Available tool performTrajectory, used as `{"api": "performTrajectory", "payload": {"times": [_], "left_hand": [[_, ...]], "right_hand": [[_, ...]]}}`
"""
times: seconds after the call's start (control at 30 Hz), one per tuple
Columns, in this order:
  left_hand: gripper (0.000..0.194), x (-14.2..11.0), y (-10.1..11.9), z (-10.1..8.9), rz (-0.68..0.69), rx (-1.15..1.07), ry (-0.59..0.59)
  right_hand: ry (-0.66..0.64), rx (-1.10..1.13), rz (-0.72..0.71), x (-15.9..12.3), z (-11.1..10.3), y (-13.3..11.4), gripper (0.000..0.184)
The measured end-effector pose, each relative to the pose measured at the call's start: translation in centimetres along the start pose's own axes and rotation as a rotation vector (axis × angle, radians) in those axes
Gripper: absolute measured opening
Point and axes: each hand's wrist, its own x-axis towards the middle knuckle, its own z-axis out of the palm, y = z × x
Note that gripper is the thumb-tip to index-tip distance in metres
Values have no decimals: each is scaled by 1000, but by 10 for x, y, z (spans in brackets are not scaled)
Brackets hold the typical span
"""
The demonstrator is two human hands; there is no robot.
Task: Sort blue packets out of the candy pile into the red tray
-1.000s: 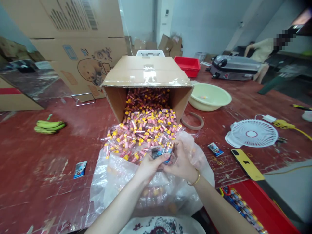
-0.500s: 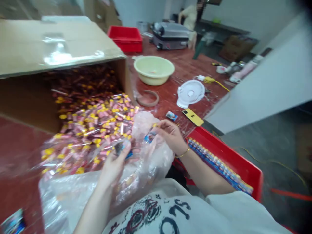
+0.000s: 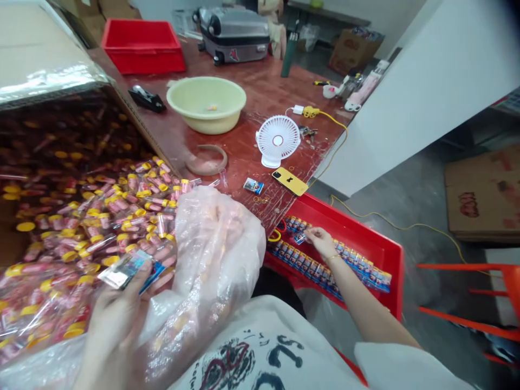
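- While the left hand (image 3: pixel 117 319) is holding a few flat packets (image 3: pixel 124 269) between thumb and bent fingers, beside the yellow-capped tubes (image 3: pixel 122 208), a light, level grip is probably best for keeping them from creasing or fanning out.
- The right hand (image 3: pixel 305 236) is reaching into the red tray (image 3: pixel 377 246), its fingertips nearly together, apparently pinching a small blue packet (image 3: pixel 299 238).
- That packet is sitting between the two rows of packets (image 3: pixel 303 265); whether it is touching the tray floor is too small to tell.
- Careful placing is likely calling for squaring its edge with its neighbours, with wrist and forearm clearing the rows.
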Motion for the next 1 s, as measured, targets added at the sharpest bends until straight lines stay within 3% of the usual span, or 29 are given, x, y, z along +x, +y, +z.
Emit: {"api": "performTrajectory", "payload": {"times": [0.2,0.33,0.43,0.53,0.63,0.73,0.83,0.93,1.0], "left_hand": [[52,12,-8,-8,21,-47,114],[53,13,-8,-7,14,-62,142],[48,14,-9,-9,0,-77,152],[47,15,-13,-14,-29,-101,120],[43,11,-17,-20,-67,-125,18],[38,6,-17,-29,-129,-146,-68],[37,-1,-15,-44,-110,-155,-69],[38,-10,-16,-60,-59,-155,-20],[39,-13,-18,-67,-40,-175,27]], "right_hand": [[-7,-189,-4,68,20,1,21],[60,-282,-53,81,29,-4,23],[157,-318,-108,69,16,-10,21],[199,-303,-193,35,3,-28,21],[131,-240,-349,-15,17,-67,23],[-119,-145,-669,-63,68,-131,16],[-422,-88,-930,-98,152,-203,7],[-688,-238,-888,-113,250,-252,5],[-769,-328,-845,-114,306,-262,14]]}}
